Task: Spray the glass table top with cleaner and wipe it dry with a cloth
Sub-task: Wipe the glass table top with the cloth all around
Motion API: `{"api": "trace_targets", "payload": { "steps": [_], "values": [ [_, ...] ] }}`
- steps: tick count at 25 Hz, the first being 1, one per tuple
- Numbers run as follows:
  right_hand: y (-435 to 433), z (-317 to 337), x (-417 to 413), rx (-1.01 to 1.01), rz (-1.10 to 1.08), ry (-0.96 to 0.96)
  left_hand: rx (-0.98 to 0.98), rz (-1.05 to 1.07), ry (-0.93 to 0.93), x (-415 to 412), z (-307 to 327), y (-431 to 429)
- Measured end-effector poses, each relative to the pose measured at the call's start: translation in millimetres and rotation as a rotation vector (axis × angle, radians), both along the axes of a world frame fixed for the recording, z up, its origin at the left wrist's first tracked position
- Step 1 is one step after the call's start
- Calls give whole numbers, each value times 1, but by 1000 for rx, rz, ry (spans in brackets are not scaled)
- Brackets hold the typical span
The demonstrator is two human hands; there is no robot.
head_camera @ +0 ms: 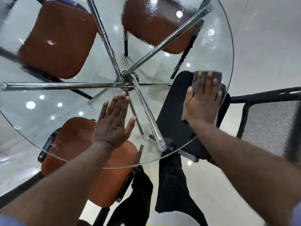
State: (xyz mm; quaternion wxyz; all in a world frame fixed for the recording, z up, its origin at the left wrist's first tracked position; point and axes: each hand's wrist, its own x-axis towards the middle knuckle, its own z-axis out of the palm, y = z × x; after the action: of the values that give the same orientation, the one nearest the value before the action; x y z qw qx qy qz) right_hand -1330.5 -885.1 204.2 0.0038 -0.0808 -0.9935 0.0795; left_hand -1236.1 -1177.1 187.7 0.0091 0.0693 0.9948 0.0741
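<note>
The right hand (pixel 203 101) presses flat, fingers straight, on the dark grey cloth (pixel 217 78) beneath it to wipe the round clear glass table top (pixel 48 111), while the left hand (pixel 114 121), released and flat alongside, probably braces the lean.

Lots of room to slide on the round glass tabletop (pixel 48 98)
The left grip (pixel 114 123) lies flat near the middle, and the right grip (pixel 202 101) lies flat on the cloth (pixel 217 77) by the right rim. There is open glass between them, and wide open glass to the left and far side. The silver bars (pixel 65 84) and brown chairs (pixel 57 39) are under the glass. The black chair (pixel 268 124) stands just beside the right rim
</note>
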Motion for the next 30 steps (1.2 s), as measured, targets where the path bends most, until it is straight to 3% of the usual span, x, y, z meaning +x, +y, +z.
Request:
{"api": "trace_targets", "payload": {
  "steps": [2, 4, 7, 8, 9, 11, 13, 15, 17, 19, 21, 23, 24, 28, 30],
  "values": [
    [-29, 0, 42, 40, 110, -34, 10, 14, -13, -1, 1, 1],
    [-38, 0, 59, 55, 532, -54, 13, 14, -26, 0, 1, 1],
    [-26, 9, -17, 141, 1227, -59, 21, 5, -29, -1, -1, 0],
    [-23, 8, -50, 171, 1305, -64, 22, 3, -28, 0, -2, 0],
    [-21, 4, -81, 168, 1230, -62, 20, 4, -21, 0, -4, 0],
    [-11, 2, -110, 68, 760, -41, 22, 9, -16, 0, -3, -1],
    [0, 0, -94, -40, 293, -30, 28, 9, -21, 0, -3, -1],
    [-5, 0, -44, -8, 40, -50, 26, 9, -29, 1, -2, -1],
    [-21, -1, 7, 44, 87, -23, 25, 18, -38, 0, 1, -1],
    [-29, -1, 26, 54, 475, -27, 15, 11, -46, 0, 2, 0],
    [-15, 5, -5, 117, 975, -24, 6, 1, -49, -1, 1, 0],
    [-1, 1, -56, 123, 1152, 11, -2, 4, -41, 0, 0, 1],
    [1, -2, -81, 80, 1036, 44, -5, 5, -31, 0, -1, 1],
    [4, 3, -84, -63, 61, 43, 14, 6, -25, 0, 0, 1],
    [-1, 4, -37, -28, -112, 10, 15, 6, -40, -1, 0, 1]
  ]
}}
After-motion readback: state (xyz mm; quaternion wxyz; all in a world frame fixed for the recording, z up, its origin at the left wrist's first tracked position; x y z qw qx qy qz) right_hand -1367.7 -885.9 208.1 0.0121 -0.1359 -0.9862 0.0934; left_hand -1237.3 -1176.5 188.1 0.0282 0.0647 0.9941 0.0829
